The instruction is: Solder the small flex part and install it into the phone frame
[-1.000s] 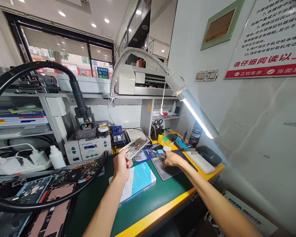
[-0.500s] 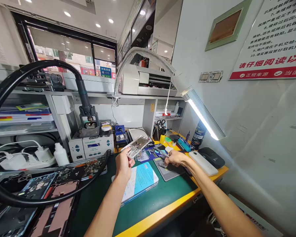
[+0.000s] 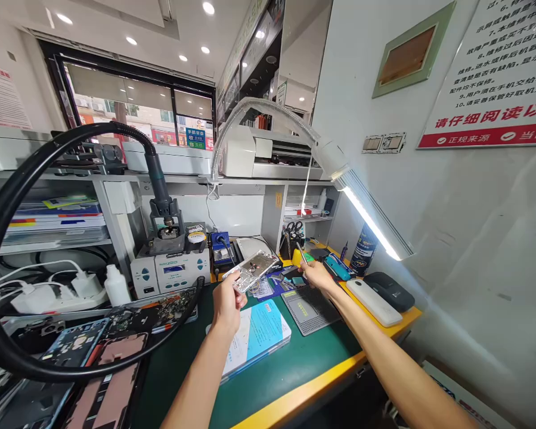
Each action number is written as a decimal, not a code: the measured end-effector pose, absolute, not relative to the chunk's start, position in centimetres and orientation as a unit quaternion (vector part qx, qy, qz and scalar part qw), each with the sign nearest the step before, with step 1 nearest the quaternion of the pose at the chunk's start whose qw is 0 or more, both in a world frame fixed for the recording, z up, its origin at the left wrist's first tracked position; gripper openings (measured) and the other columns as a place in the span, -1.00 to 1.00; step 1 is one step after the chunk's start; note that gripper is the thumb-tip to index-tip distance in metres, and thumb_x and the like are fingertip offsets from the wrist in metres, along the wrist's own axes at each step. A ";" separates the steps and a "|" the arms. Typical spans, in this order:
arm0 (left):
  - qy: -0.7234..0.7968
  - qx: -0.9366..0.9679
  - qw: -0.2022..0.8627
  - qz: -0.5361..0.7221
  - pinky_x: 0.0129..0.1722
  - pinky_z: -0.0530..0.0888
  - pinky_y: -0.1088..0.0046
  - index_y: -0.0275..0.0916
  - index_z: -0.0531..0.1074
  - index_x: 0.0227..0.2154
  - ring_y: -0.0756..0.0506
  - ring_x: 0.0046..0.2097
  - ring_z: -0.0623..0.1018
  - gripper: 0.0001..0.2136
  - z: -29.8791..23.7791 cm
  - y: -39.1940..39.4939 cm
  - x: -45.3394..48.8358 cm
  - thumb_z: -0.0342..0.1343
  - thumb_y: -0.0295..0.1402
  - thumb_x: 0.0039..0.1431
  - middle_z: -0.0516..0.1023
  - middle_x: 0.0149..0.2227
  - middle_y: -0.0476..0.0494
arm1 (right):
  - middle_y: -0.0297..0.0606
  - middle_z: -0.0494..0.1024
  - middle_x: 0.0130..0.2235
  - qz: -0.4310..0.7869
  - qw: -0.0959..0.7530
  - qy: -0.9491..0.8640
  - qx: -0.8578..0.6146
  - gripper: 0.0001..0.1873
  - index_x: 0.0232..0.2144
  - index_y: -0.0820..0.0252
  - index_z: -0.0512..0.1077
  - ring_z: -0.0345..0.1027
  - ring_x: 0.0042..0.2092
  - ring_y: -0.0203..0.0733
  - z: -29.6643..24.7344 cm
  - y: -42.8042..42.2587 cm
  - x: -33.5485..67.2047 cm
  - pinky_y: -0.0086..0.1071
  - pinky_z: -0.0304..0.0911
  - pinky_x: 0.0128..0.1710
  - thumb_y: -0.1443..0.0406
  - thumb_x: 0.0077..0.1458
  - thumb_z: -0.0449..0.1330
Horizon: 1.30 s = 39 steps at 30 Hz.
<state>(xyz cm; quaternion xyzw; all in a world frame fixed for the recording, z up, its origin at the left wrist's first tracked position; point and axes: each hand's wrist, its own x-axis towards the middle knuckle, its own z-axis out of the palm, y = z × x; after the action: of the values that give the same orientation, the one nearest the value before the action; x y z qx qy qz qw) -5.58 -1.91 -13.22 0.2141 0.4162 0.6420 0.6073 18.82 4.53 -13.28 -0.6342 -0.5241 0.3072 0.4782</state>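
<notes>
Since the earlier frame, the right hand (image 3: pixel 318 276) has moved from above the middle of the mat (image 3: pixel 311 314) to its far edge. On the green desk (image 3: pixel 315 363) lies a blue-white book (image 3: pixel 264 329), with the grey mat just beside it. Beyond the book, the left hand (image 3: pixel 226 302) grips a phone frame (image 3: pixel 252 272), tilted. The right fingers are closed on a thin tool (image 3: pixel 301 254), pointing upward.

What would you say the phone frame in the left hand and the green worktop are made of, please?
Phone frame: probably metal with a shiny finish, judging by its bright silvery edges, though coated plastic is possible.
Green worktop: perhaps rubber, vinyl or laminate, smooth and low-sheen, from its even colour.
</notes>
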 end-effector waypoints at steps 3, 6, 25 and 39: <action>0.409 0.222 0.619 0.633 -0.09 0.58 0.15 -0.25 0.43 0.06 -0.16 -0.05 0.57 -0.67 -13.2 -1.8 -5.6 0.17 -0.20 0.32 0.52 0.04 -0.22 | -0.23 0.57 -0.15 0.361 0.491 -0.511 -0.606 -0.70 -0.06 0.27 0.47 0.50 -0.25 -0.23 -13.3 1.9 19.1 -0.29 0.48 -0.27 0.14 0.35 0.20; 0.394 0.233 0.644 0.613 -0.10 0.58 0.17 -0.26 0.44 0.04 -0.15 -0.07 0.58 -0.68 -13.2 -1.8 -5.6 0.16 -0.20 0.33 0.53 0.02 -0.21 | -0.37 0.51 -0.39 0.387 0.530 -0.499 -0.566 -0.61 -0.17 0.28 0.50 0.37 -0.48 -0.35 -13.4 -1.6 18.6 -0.43 0.36 -0.48 0.04 0.35 0.16; 0.203 0.202 0.716 0.637 -0.10 0.58 0.10 -0.32 0.48 -0.07 -0.20 -0.08 0.61 -0.71 -12.7 -3.1 -5.3 0.09 -0.22 0.31 0.59 -0.11 -0.25 | -0.22 0.69 -0.25 0.260 0.741 -0.517 -0.342 -0.83 -0.25 0.13 0.55 0.66 -0.24 -0.10 -11.7 -10.0 9.6 -0.19 0.62 -0.14 0.18 0.31 0.23; 0.144 0.151 0.767 0.607 -0.03 0.51 -0.32 -0.50 0.50 -0.01 -0.58 0.04 0.59 -0.49 -11.3 -3.9 -5.3 0.05 -0.37 -0.05 0.65 -0.11 -0.59 | -0.20 0.68 -0.17 0.035 0.823 -0.485 -0.292 -0.91 -0.19 0.13 0.51 0.62 -0.10 -0.03 -13.4 -6.5 9.6 0.03 0.48 0.06 0.31 0.24 0.29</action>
<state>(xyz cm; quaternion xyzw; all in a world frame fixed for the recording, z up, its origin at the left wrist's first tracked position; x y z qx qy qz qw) -5.31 -3.93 -11.29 0.1506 0.1437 0.6067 0.7672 9.56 -6.51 -13.42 -0.2924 -0.4852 0.0350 0.8233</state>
